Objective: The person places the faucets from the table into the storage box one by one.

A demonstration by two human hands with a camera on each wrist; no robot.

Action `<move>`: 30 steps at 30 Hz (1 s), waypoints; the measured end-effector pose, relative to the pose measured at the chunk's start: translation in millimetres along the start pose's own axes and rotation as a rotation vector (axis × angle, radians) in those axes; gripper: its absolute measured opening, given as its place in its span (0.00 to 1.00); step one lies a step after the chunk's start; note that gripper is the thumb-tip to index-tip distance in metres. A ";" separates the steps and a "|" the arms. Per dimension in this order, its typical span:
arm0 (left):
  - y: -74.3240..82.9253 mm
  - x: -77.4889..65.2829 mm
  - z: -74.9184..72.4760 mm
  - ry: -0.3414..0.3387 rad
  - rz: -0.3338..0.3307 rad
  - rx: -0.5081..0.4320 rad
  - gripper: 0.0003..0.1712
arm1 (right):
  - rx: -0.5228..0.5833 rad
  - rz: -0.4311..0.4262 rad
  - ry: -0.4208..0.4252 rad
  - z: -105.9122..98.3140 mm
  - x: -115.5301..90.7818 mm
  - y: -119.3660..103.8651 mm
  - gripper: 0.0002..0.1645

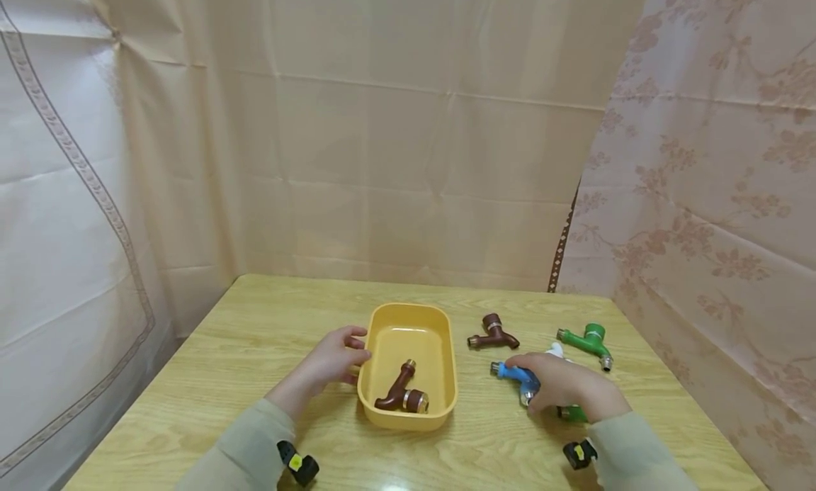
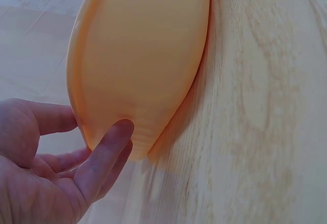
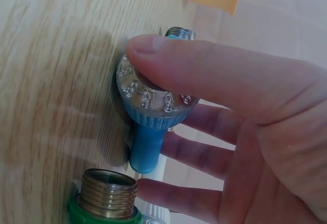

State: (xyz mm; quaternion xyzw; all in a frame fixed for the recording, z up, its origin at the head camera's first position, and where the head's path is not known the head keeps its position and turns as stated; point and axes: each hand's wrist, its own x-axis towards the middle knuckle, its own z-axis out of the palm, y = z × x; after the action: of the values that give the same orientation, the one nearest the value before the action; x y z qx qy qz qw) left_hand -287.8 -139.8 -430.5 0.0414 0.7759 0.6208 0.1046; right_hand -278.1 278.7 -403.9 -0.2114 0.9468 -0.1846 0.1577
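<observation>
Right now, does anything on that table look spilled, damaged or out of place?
Nothing stands out: I see no spill or obvious damage. One brown tap lies in the yellow tub; another brown tap and a green tap lie on the table, pointing different ways, which seems ordinary for loose pieces.

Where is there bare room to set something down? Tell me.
Bare: the table between its left edge and the left hand; and its front strip between the two sleeves, in front of the yellow tray. Crowded: right of the tray, around the right hand, with a brown faucet, blue faucet and green faucets.
</observation>
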 end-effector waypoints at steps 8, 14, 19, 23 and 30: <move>0.5 -0.2 1.6 0.004 0.005 -0.015 0.30 | -0.012 -0.011 -0.008 -0.9 -0.1 0.8 0.49; 1.6 -1.2 0.8 0.004 0.006 -0.009 0.30 | -0.010 0.012 -0.007 1.4 1.4 2.6 0.49; 0.8 -0.9 1.0 0.000 0.010 -0.019 0.30 | -0.003 0.014 -0.006 2.9 1.3 4.1 0.49; 0.6 -0.6 0.6 0.003 0.009 -0.008 0.30 | -0.004 0.001 0.002 3.1 1.6 5.2 0.49; 1.4 -1.8 1.0 0.001 0.007 0.000 0.30 | -0.027 -0.041 0.013 4.1 2.7 6.1 0.49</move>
State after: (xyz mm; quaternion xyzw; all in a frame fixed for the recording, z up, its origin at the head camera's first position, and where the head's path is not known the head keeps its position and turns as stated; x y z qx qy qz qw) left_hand -285.9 -138.9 -429.1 0.0438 0.7757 0.6213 0.1021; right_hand -281.0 281.4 -410.7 -0.2316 0.9457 -0.1762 0.1448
